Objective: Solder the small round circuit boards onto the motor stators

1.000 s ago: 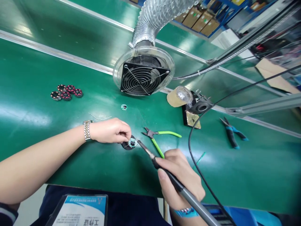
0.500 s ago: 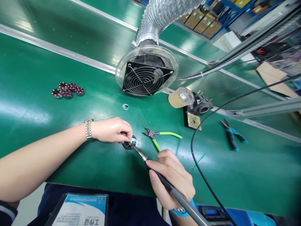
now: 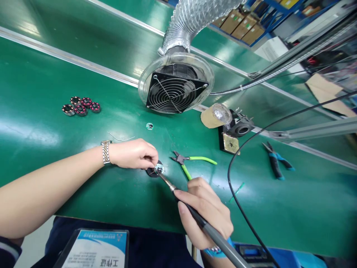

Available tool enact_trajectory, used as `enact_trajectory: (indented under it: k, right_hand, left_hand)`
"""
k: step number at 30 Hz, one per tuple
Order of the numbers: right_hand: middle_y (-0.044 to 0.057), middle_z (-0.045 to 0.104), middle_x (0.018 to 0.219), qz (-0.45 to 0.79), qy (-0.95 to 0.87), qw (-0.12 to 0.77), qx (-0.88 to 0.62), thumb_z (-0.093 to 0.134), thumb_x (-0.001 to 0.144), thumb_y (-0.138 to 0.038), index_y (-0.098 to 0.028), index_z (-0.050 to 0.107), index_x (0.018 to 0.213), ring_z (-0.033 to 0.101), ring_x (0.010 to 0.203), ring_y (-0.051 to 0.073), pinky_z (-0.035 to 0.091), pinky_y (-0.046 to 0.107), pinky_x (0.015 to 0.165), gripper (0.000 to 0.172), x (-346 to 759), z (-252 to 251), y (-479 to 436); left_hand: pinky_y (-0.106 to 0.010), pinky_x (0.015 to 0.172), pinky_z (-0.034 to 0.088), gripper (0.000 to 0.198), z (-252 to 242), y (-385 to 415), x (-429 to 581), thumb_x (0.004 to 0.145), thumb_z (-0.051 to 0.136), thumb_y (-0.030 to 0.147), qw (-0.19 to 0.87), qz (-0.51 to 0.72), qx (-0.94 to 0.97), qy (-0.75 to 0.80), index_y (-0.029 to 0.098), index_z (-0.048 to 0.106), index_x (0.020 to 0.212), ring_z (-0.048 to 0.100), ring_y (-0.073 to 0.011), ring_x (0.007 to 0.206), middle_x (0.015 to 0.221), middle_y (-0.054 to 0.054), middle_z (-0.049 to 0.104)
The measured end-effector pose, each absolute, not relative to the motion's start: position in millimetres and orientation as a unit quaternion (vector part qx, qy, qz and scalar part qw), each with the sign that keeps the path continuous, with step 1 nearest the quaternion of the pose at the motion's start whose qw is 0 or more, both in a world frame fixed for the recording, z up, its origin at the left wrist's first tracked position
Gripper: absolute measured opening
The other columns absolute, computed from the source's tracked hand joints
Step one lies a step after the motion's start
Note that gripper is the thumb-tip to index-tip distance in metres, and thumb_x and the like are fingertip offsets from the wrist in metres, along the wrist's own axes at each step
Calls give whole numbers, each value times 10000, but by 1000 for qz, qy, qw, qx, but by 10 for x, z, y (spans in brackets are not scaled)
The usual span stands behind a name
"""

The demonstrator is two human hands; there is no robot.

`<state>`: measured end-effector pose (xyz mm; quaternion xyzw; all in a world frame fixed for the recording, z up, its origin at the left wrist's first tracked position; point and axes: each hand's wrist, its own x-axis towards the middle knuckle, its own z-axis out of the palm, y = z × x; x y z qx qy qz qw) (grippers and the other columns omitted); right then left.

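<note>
On the green mat [image 3: 41,93], diagonal cutters [image 3: 181,159] lie beside the soldering iron [image 3: 206,225].

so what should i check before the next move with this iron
left hand pinching the small round circuit board: ok
soldering iron in right hand, tip at the board: ok
solder on the tip: cannot tell, too small
fume extractor fan running: cannot tell
black cable apart from the green-handled side cutters: ok
</note>
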<state>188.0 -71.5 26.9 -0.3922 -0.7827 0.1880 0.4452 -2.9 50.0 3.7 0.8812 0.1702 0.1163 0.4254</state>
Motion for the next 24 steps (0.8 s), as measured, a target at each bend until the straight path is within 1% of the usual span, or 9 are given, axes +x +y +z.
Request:
enact_trajectory:
  k: [11,17,19,21,24]
  right_hand:
    - [35,493,655,140,-772,459,-416,526,666,12,-102,607,944,469,622,159,400,336,537,312,1976,260,-726]
    - [40,513,668,146,-763,469,-420,532,667,9,-101,614,944,471,621,155,395,331,528,309,1986,220,-702]
    - [39,512,663,146,-759,477,-419,532,667,5,-101,616,941,468,615,152,392,327,521,306,1985,207,-690]
    - [37,511,658,147,-754,485,-418,530,669,0,-103,618,941,464,610,150,391,324,516,303,1983,194,-679]
    - [42,518,663,153,-752,487,-418,530,669,0,-103,617,939,466,614,151,393,325,519,301,1983,182,-673]
  left_hand:
    - [-165,615,392,106,54,497,-27,778,519,117,434,114,876,175,124,622,754,537,-91,647,713,-31,618]
    - [-165,608,398,105,31,499,-28,768,516,126,445,114,869,184,129,618,743,541,-87,633,709,-28,616]
    - [-165,589,404,92,21,498,-41,766,519,154,480,106,847,202,135,609,761,549,-84,606,693,-21,620]
    - [-164,564,414,96,21,487,-64,770,517,193,544,85,800,237,141,590,804,565,-84,586,671,-11,628]
    - [-172,554,435,109,50,437,-99,763,524,239,620,70,709,328,151,566,810,588,-94,582,620,9,620]
